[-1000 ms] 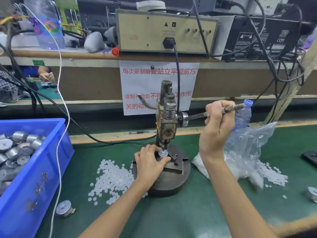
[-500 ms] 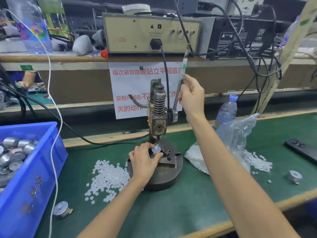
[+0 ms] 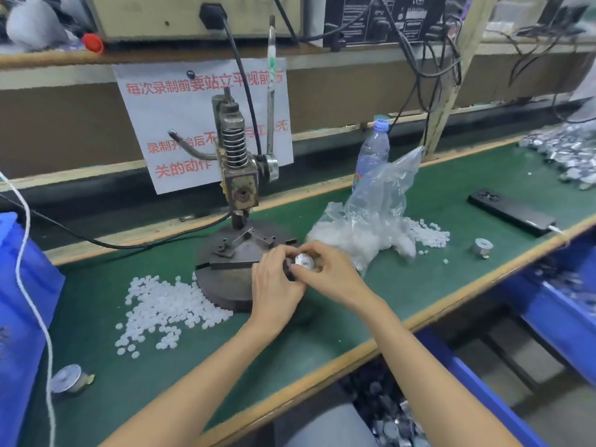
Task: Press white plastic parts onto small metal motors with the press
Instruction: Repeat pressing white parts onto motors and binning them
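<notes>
A small round metal motor (image 3: 304,261) is held between both hands just right of the press base (image 3: 225,272). My left hand (image 3: 277,285) grips it from the left and my right hand (image 3: 332,272) pinches it from the right. The hand press (image 3: 237,169) stands upright behind them, its lever (image 3: 270,104) raised and free. A heap of white plastic parts (image 3: 164,304) lies left of the base. More white parts spill from a clear plastic bag (image 3: 371,227) on the right.
A blue bin (image 3: 19,301) stands at the left edge. Single motors lie at the front left (image 3: 69,380) and at the right (image 3: 482,246). A water bottle (image 3: 371,153), a black flat device (image 3: 509,214) and a heap of motors (image 3: 567,156) sit further right. Blue bins are below the table edge.
My right hand has let go of the lever, which now stands upright, and come down to the motor. My left hand has lifted the motor off the press base toward the right.
</notes>
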A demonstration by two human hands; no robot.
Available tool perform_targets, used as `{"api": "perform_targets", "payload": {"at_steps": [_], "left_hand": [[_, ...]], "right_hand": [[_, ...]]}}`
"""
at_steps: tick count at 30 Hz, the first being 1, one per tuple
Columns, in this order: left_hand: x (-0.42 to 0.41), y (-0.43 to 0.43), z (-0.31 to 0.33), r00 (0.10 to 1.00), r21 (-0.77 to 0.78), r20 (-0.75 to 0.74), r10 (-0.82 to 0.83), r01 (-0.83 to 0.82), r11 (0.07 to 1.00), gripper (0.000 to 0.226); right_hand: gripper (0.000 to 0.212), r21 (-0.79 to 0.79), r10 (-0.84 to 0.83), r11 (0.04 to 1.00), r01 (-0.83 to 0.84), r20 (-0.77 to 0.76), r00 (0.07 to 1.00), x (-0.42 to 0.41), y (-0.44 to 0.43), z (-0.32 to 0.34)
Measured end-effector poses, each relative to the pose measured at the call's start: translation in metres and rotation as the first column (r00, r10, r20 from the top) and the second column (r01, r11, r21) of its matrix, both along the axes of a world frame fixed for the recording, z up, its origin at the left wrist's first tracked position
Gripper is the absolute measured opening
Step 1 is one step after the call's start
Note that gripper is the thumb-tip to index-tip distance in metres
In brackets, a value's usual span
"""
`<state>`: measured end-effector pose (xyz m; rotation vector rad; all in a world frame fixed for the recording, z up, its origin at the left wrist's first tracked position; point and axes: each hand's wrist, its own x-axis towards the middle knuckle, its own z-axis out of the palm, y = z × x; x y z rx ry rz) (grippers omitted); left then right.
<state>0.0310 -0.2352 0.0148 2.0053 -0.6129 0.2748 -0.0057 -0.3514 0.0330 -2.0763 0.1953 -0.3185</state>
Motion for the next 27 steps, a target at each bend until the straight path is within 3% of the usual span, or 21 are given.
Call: {"api": "perform_targets", "payload": {"at_steps": [10, 16, 19, 23, 27], "left_hand": [[-0.085, -0.096, -0.016, 0.95, -0.047, -0.088, -0.299, 0.296, 0.954, 0.032], [-0.145, -0.139, -0.046, 0.88, -0.028, -0.079, -0.469, 0.469, 0.883, 0.039], [-0.165, -0.148, -0.074, 0.841, 0.045, -0.199, -0.503, 0.52, 0.853, 0.034], [-0.174, -0.148, -0.111, 0.807, 0.188, -0.356, -0.472, 0.556, 0.81, 0.03], [-0.17, -0.148, -0.132, 0.747, 0.32, -0.43, -0.507, 0.651, 0.689, 0.028]], "right_hand": [[0.018, 0.042, -0.275, 0.96, 0.277, -0.054, 0.96, -0.108, -0.08, -0.018], [0.02, 0.105, -0.447, 0.885, 0.454, -0.083, 0.891, -0.18, -0.112, -0.053], [0.014, 0.123, -0.493, 0.845, 0.52, -0.194, 0.848, -0.203, -0.118, -0.086], [0.012, 0.054, -0.417, 0.875, 0.481, -0.421, 0.805, -0.213, -0.126, -0.133], [0.01, -0.005, -0.389, 0.892, 0.451, -0.515, 0.764, -0.212, -0.134, -0.169]]}}
